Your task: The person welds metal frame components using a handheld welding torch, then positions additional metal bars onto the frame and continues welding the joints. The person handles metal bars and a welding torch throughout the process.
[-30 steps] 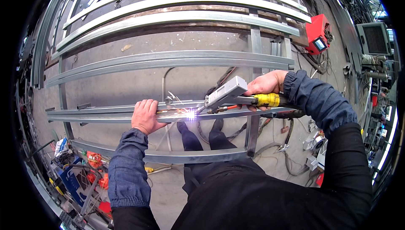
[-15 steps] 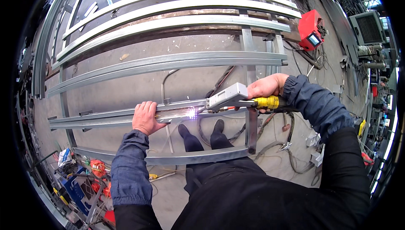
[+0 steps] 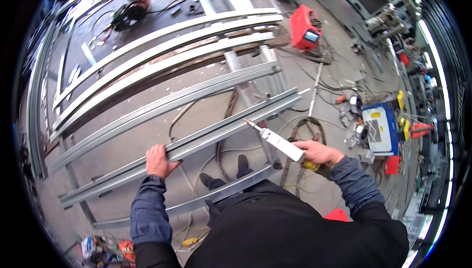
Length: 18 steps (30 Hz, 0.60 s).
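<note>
A long, galvanised steel channel (image 3: pixel 221 130) lies slanting across the cross members in front of me. My left hand (image 3: pixel 160 161) grips it toward its left part, fingers over the far side and thumb along the near side. Off to the right, my right hand (image 3: pixel 322 154) is closed round a welding gun (image 3: pixel 282 144) with a white box-shaped body and a yellow part by the grip. The gun's pointed nozzle angles up and left beside the channel's near edge; I cannot tell whether it touches. No arc shows at the tip. The palm and the gun's handle are partly hidden.
More steel channels (image 3: pixel 162 103) lie parallel beyond, and pale bars (image 3: pixel 167 39) rest on timber farther off. A red machine (image 3: pixel 302 27) stands at the far right. Cables (image 3: pixel 307 120) loop over the floor. At the right is a blue-and-white case (image 3: pixel 381 130). A near rail (image 3: pixel 221 194) crosses by my legs.
The bright welding spark is gone. My right hand has drawn the gun right and downward, off the channel's middle. My view has turned; my left hand still holds the channel.
</note>
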Motion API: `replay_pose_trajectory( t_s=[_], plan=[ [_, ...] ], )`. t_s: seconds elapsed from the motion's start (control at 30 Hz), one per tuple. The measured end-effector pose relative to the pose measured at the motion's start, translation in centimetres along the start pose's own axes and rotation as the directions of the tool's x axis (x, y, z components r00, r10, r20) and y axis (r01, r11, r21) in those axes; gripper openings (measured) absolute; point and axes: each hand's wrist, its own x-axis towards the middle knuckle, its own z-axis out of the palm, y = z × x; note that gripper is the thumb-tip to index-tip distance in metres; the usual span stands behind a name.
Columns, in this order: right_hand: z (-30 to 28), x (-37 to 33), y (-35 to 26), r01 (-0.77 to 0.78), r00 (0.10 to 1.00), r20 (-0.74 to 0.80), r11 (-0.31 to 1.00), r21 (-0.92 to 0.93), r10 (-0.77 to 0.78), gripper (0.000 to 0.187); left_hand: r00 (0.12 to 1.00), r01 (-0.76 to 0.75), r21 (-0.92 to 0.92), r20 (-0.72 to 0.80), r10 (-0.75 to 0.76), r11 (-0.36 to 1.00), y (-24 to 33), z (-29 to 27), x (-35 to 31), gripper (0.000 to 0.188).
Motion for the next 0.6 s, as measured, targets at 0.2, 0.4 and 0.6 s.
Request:
replay_pose_trajectory(
  t_s=[0.2,0.4,0.6],
  plan=[
    [-1.6,-5.0,7.6,0.114,0.944,-0.298,0.987,-0.114,-0.144,0.057,0.993,-0.060,-0.103,-0.104,0.049,0.993,1.4,0.0,-0.1,0.106],
    [-9.4,-5.3,12.0,0.111,0.908,-0.349,0.937,-0.331,-0.231,0.061,0.956,-0.288,-0.123,-0.096,0.278,0.950,17.8,1.7,6.4,0.090],
    [-17.4,-5.0,11.1,0.174,0.933,-0.214,0.885,-0.433,-0.289,0.060,0.993,-0.110,-0.162,-0.049,0.104,0.981,34.5,9.4,14.8,0.092]
  ],
)
